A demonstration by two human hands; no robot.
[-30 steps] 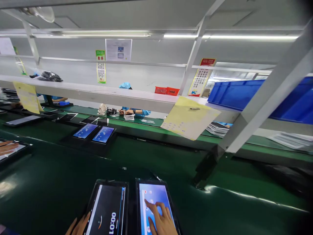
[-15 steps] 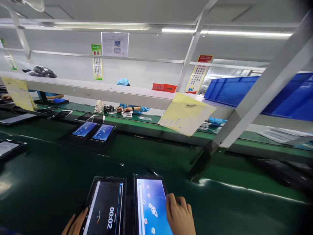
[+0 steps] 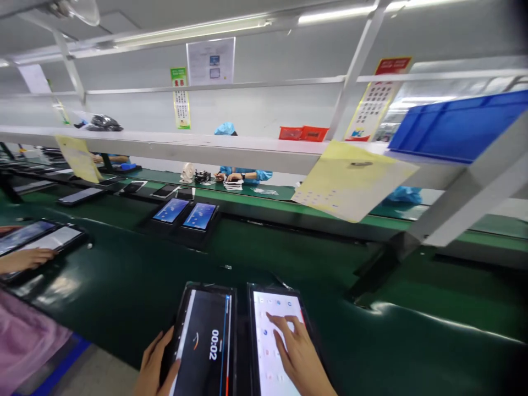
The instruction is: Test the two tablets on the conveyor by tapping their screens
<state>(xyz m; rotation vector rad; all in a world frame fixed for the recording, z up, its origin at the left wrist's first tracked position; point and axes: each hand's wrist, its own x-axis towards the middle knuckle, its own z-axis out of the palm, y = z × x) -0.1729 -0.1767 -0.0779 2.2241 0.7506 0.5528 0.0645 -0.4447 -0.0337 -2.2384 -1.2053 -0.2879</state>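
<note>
Two tablets lie side by side on the green belt point(image 3: 124, 297) in front of me. The left tablet point(image 3: 206, 341) shows a dark screen with a timer reading 00:02. My left hand point(image 3: 154, 366) grips its left edge. The right tablet point(image 3: 274, 335) shows a white screen with small icons. My right hand point(image 3: 299, 357) rests on that screen, fingers spread, the index fingertip touching the glass near the middle.
Two lit blue-screen tablets point(image 3: 185, 214) sit farther back on the belt. A co-worker's hand point(image 3: 25, 259) touches tablets at the left. A person in blue point(image 3: 239, 176) works across the line. A yellow sheet point(image 3: 350, 181) hangs from the shelf; blue bins point(image 3: 454, 126) stand on it.
My right hand moved from the right tablet's edge back onto its screen, which turned from blue to white. The view shifted right and down. A co-worker's hand came in at the left.
</note>
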